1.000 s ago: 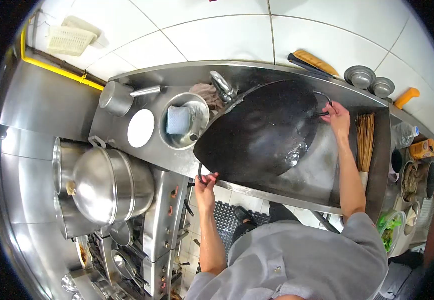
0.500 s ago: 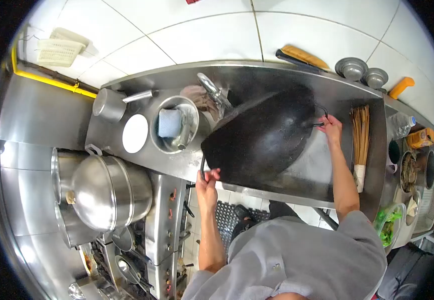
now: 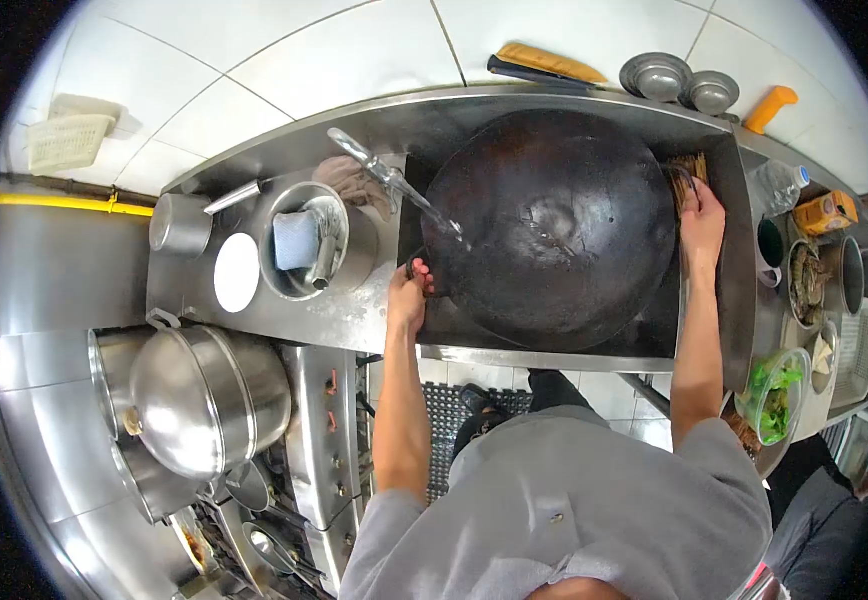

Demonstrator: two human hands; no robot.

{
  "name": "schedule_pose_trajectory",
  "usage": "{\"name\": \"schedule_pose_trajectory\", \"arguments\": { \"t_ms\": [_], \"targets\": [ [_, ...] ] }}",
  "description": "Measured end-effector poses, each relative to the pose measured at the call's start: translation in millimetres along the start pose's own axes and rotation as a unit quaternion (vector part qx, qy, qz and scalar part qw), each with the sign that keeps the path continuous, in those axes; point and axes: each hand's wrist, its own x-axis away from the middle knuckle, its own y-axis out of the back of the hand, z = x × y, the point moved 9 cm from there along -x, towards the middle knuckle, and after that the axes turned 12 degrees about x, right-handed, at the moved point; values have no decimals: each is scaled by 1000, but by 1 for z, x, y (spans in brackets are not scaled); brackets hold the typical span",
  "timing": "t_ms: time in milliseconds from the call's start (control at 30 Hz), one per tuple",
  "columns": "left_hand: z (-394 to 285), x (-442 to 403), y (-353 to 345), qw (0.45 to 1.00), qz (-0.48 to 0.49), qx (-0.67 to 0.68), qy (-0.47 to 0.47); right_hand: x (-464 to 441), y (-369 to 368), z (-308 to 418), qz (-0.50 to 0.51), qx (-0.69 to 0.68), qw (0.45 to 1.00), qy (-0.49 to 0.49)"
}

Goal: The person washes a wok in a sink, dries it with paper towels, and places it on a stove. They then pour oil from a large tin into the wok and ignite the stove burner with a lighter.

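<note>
A large dark wok (image 3: 564, 270) lies with its wide round face towards the camera over the steel sink (image 3: 514, 357). My left hand (image 3: 410, 292) is closed round its left loop handle, and my right hand (image 3: 700, 215) grips the handle on the right. Water runs from the tap (image 3: 379, 170) onto the wok's left part. Partly hidden by the wok and my right hand is a bamboo brush (image 3: 692, 165). Left of the tap, a steel pot (image 3: 351, 262) holds a blue sponge (image 3: 296, 240) and a metal tool.
A white plate (image 3: 237, 272) and a saucepan (image 3: 180, 224) stand on the left counter. A big lidded steamer (image 3: 204, 400) sits by the stove (image 3: 322, 440). Food containers, including a bowl of greens (image 3: 776, 400), line the right side. Another person's dark clothing (image 3: 814, 525) shows at lower right.
The wok has turned from a tilted position to face upward and now covers more of the sink and part of the brush. Water now falls onto it. The camera view has shifted.
</note>
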Motion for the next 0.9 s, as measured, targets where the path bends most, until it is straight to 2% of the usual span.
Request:
{"name": "schedule_pose_trajectory", "arguments": {
  "t_ms": [67, 200, 267, 400, 500, 533, 633, 700, 833, 900],
  "targets": [
    [1, -6, 0, 1000, 9, 7, 4, 2, 2, -3, 36, -85, 994, -53],
    [-35, 10, -14, 999, 16, 32, -5, 4, 6, -22, -1, -83, 996, -36],
    [-68, 25, -29, 997, 49, 43, -28, 12, 7, -25, 39, -175, 978, -104],
    [-102, 45, -29, 998, 46, 49, -11, 14, 0, -30, 65, -220, 967, -110],
    [-133, 68, -41, 997, 46, 51, -21, 25, -38, -47, 137, -250, 951, -120],
    [-141, 73, -40, 997, 45, 56, -27, 32, -44, -49, 139, -214, 957, -139],
    [-168, 90, -53, 994, 73, 66, -36, 50, -86, -66, 147, -234, 947, -165],
    [-180, 102, -71, 995, 88, 49, -27, 64, -141, -83, 298, -196, 922, -150],
    [-189, 109, -118, 993, 95, -52, -52, 104, -153, -76, 355, -151, 897, -215],
    [-186, 117, -153, 987, 109, -99, -58, 139, -175, -93, 391, -243, 817, -347]
  ]
}}
